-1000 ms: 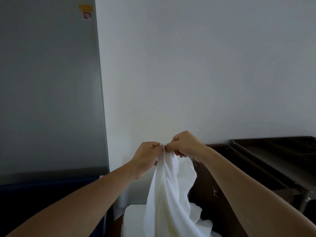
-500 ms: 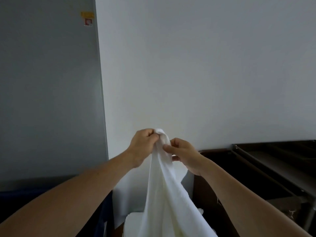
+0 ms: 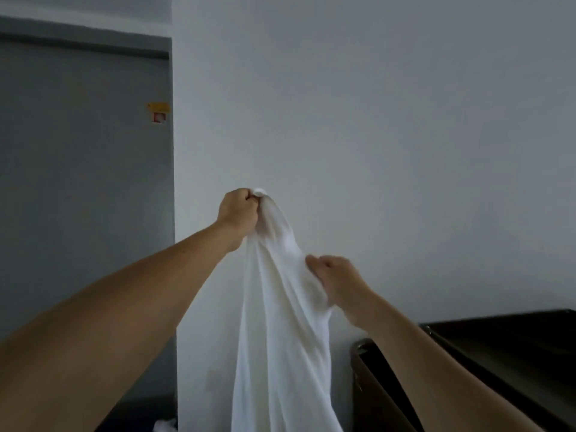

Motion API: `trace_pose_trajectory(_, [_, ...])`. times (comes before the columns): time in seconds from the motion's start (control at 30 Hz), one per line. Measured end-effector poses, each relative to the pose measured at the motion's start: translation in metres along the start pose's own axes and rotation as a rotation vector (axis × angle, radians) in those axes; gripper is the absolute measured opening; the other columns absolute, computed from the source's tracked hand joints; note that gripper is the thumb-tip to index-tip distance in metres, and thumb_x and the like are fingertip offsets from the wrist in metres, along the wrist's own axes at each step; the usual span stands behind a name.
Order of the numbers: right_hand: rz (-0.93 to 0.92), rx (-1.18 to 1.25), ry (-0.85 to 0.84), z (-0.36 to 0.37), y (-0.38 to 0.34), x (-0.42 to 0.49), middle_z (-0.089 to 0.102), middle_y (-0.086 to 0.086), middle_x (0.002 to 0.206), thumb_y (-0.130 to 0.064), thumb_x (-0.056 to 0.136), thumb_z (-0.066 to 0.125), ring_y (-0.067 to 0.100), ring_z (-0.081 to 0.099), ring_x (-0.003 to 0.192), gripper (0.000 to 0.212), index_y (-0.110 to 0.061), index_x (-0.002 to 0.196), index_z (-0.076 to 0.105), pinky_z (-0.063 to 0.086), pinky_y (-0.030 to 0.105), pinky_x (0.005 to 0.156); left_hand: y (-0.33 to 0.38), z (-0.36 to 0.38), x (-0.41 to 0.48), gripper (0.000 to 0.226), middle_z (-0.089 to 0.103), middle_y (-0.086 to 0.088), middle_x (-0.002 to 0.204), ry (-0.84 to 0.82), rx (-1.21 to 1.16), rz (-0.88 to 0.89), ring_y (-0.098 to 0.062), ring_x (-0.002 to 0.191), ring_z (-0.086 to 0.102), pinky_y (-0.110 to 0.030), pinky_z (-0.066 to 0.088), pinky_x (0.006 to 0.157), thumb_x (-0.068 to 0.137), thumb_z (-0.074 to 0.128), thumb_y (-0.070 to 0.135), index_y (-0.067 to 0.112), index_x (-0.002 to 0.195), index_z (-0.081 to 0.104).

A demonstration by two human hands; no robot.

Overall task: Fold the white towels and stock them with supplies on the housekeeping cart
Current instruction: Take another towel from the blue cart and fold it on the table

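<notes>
A white towel (image 3: 280,338) hangs in loose folds in front of the white wall, its lower end running out of the bottom of the view. My left hand (image 3: 238,212) grips the towel's top corner, held high. My right hand (image 3: 336,280) is lower and to the right, its fingers curled into the towel's right edge. The dark housekeeping cart (image 3: 505,353) stands at the lower right, only its top edge and upper tray showing.
A grey door (image 3: 84,198) with a small yellow and red sticker (image 3: 158,113) fills the left side, next to the wall corner. A bit of white cloth (image 3: 166,426) shows at the bottom edge, left of the towel.
My left hand has lifted the towel corner higher. My right hand has slid down and to the right along the towel's edge. The view has tilted upward, hiding the white pile below.
</notes>
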State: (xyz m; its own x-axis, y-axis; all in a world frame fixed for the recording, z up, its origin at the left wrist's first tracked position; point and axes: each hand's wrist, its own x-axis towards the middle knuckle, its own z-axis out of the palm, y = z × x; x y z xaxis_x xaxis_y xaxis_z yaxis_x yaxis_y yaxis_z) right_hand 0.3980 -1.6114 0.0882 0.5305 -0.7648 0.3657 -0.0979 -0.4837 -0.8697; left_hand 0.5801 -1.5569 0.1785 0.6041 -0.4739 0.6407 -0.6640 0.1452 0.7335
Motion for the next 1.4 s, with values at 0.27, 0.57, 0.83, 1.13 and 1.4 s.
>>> trace_pose_trajectory(0.27, [-0.300, -0.235, 0.197, -0.006, -0.029, 0.012, 0.042, -0.008, 0.050, -0.039, 0.098, 0.056, 0.006, 0.035, 0.049, 0.051, -0.017, 0.055, 0.040, 0.030, 0.032, 0.053, 0.022, -0.013, 0.020, 0.021, 0.065, -0.010, 0.092, -0.162, -0.251, -0.190, -0.026, 0.087, 0.060, -0.043, 0.053, 0.080, 0.096, 0.049, 0.007, 0.006, 0.095, 0.070])
trace_pose_trajectory(0.57, [-0.257, -0.081, 0.120, -0.001, 0.051, 0.004, 0.055, -0.015, 0.053, -0.054, 0.082, 0.063, 0.001, 0.045, 0.046, 0.035, -0.023, 0.067, 0.060, 0.035, 0.013, 0.045, -0.002, -0.017, -0.006, 0.033, 0.049, 0.002, 0.062, -0.257, -0.382, -0.168, -0.015, 0.064, 0.044, -0.030, 0.036, 0.060, 0.096, 0.046, 0.007, 0.013, 0.064, 0.051])
trace_pose_trajectory(0.83, [-0.110, 0.031, -0.138, 0.017, 0.097, -0.011, 0.053, -0.012, 0.142, -0.050, 0.085, 0.070, 0.019, 0.065, 0.110, 0.023, -0.028, 0.089, 0.068, 0.056, 0.042, 0.092, 0.014, -0.017, -0.041, 0.030, 0.058, -0.002, 0.073, -0.507, -0.303, 0.006, -0.014, 0.065, 0.054, -0.023, 0.045, 0.055, 0.099, 0.039, 0.012, 0.008, 0.082, 0.064])
trace_pose_trajectory(1.13, [-0.052, 0.069, -0.128, 0.019, 0.113, -0.031, 0.054, -0.001, 0.063, -0.033, 0.088, 0.073, 0.015, 0.051, 0.063, 0.031, -0.020, 0.064, 0.058, 0.038, 0.033, 0.062, -0.027, -0.032, -0.033, 0.024, 0.051, -0.007, 0.080, -0.321, 0.207, 0.164, -0.018, 0.074, 0.042, -0.030, 0.033, 0.064, 0.101, 0.040, 0.010, -0.005, 0.094, 0.057])
trace_pose_trajectory(1.4, [-0.329, -0.301, 0.190, 0.015, 0.134, -0.043, 0.050, -0.012, 0.078, -0.037, 0.088, 0.073, 0.003, 0.050, 0.064, 0.042, -0.036, 0.059, 0.042, 0.040, 0.011, 0.059, -0.050, -0.023, -0.035, 0.029, 0.056, -0.014, 0.089, -0.307, 0.316, 0.032, -0.023, 0.076, 0.047, -0.035, 0.040, 0.068, 0.100, 0.036, 0.008, -0.010, 0.098, 0.058])
